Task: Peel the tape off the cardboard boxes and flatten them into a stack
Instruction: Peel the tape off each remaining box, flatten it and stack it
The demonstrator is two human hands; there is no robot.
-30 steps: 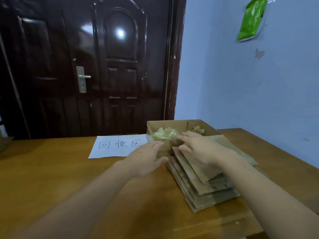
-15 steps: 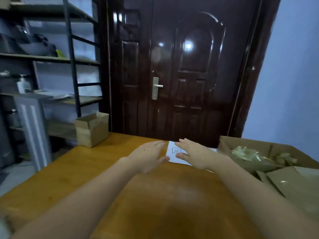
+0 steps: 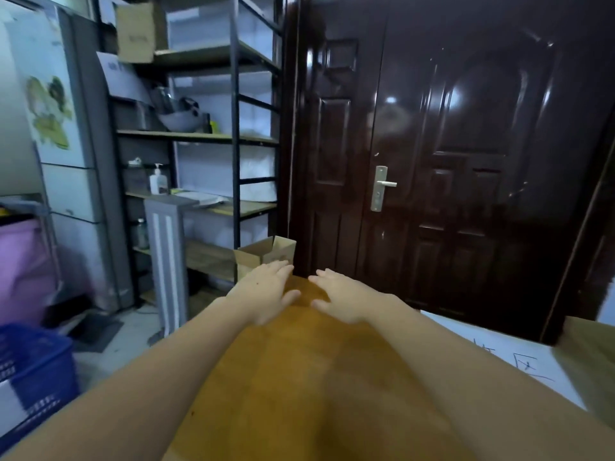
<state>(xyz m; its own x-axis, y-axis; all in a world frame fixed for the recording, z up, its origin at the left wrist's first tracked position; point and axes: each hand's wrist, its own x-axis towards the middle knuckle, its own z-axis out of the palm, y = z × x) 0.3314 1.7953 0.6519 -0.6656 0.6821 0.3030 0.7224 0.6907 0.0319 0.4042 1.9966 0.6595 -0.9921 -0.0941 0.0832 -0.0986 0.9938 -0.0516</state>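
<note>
A small open cardboard box (image 3: 266,256) stands at the far left corner of the wooden table (image 3: 299,377), its flaps up. My left hand (image 3: 266,291) stretches toward it with straight fingers, the fingertips just in front of the box and partly hiding its lower side. My right hand (image 3: 339,297) reaches alongside, fingers spread, a little to the right of the box and holding nothing. A brown cardboard edge (image 3: 589,354) shows at the right border; the flattened stack is out of view.
A white paper sheet (image 3: 499,357) with handwritten characters lies on the table at the right. Behind stand a dark door (image 3: 449,161), a metal shelf rack (image 3: 206,138) with bottles and a box, a blue crate (image 3: 33,371) and a pink bundle on the floor.
My view has swung left, away from the flattened stack. Both hands left the stack and moved across the table toward the small open box at the far left corner.
</note>
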